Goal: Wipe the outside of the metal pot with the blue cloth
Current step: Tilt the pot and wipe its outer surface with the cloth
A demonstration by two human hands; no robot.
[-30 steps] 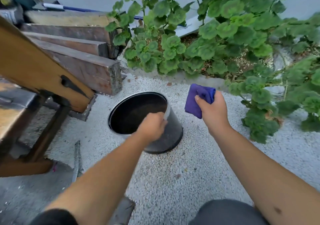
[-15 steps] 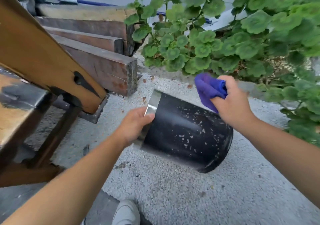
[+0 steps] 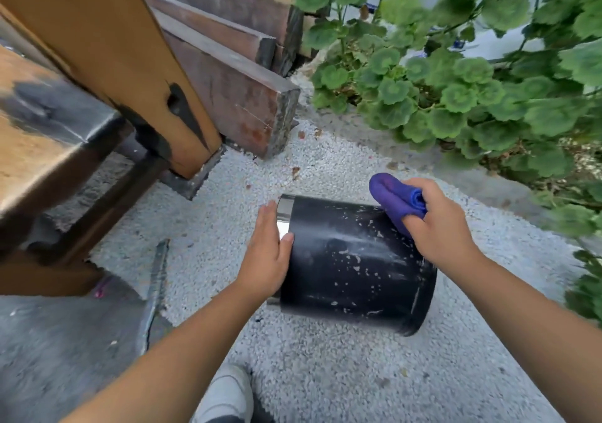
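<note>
The metal pot point(image 3: 351, 266) is black with a shiny rim and pale specks on its wall. It is tipped on its side above the gravel, mouth to the left, base to the right. My left hand point(image 3: 265, 256) grips its rim, thumb over the outer wall. My right hand point(image 3: 436, 227) holds the bunched blue cloth point(image 3: 395, 202) against the pot's upper right wall, near the base. A pale smear runs across the wall beside the cloth. The pot's inside is hidden.
A wooden bench point(image 3: 81, 103) and stacked timber beams point(image 3: 234, 74) stand to the left and behind. Leafy green plants point(image 3: 456, 96) crowd the right and back. A metal bar point(image 3: 153, 292) lies on the gravel ground point(image 3: 325, 373). My shoe point(image 3: 224, 393) shows at the bottom.
The pot went from standing upright on the gravel to lying tipped sideways in my left hand. My right hand brought the cloth down onto its outer wall.
</note>
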